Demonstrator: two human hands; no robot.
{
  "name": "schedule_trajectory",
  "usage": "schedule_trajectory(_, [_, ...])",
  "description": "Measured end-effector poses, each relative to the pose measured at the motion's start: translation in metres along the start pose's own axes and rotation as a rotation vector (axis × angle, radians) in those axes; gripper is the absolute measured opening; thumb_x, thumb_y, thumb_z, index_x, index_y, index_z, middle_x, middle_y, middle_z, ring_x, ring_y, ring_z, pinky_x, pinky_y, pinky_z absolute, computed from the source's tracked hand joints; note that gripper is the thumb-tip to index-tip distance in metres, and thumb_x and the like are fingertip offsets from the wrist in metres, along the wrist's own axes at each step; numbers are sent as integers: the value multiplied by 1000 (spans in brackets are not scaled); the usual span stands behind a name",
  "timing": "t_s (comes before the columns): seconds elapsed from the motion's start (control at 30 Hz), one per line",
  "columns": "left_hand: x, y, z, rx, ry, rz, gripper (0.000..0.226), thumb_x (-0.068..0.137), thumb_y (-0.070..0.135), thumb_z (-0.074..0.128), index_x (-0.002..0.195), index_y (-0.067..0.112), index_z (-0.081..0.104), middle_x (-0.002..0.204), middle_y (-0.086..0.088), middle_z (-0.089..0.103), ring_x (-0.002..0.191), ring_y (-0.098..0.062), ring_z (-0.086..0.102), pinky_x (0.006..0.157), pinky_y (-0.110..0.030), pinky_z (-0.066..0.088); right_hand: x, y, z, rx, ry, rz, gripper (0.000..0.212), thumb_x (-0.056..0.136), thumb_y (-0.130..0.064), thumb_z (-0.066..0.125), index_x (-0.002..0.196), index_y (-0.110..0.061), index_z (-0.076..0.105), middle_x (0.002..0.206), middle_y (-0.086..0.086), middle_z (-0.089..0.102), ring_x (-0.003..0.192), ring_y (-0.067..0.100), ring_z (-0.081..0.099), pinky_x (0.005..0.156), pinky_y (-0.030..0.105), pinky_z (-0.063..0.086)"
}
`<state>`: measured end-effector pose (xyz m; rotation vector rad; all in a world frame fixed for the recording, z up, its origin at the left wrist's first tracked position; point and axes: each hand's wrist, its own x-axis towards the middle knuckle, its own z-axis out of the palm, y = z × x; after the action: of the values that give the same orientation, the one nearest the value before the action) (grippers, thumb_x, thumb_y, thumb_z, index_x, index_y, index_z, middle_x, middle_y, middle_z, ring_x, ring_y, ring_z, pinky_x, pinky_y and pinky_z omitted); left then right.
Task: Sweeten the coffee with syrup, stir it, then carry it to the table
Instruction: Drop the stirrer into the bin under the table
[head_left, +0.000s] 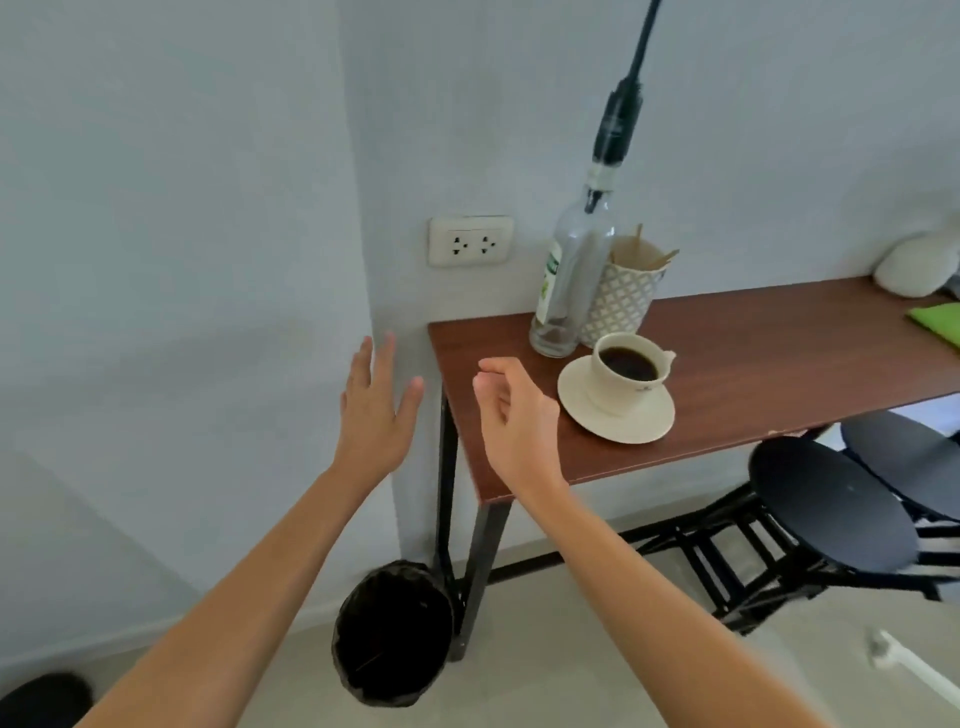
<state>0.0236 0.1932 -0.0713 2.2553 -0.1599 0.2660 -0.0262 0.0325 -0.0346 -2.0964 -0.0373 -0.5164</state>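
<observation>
On wooden counter, round white cup

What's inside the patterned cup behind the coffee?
Thin wooden stir sticks poke up out of the patterned cup. Their lower ends are hidden by its wall, and the syrup bottle covers its left side, so anything else inside cannot be seen.

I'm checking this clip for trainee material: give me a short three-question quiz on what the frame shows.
1. True or false: the right hand is gripping the syrup bottle.
2. What stands directly behind the coffee cup? A) syrup bottle and patterned stick holder B) a kettle C) a laptop
3. Fill in: the cup sits on a white ____.

Key: 1. False; both the right and the left hand are empty, short of the bottle. 2. A. 3. saucer, near the wooden counter front edge.
</observation>
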Motion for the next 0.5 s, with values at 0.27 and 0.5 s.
schedule_trajectory(0.27, [-26,107,107,140,-234,-22,63,103,52,33,159,31,14,170,-3,7,157,-24,5,122,-58,7,-12,78,-124,-135,19,-98,10,98,-17,59,99,-13,68,85,-9,69,70,-3,60,66,3,46])
schedule_trajectory(0.5, [-34,145,164,272,-263,-176,62,105,51,27,160,28,11,169,-4,10,157,-26,1,120,-59,-6,24,155,-194,-206,-6,131,12,98,-13,55,90,-12,63,71,-1,64,59,8,52,56,16,38])
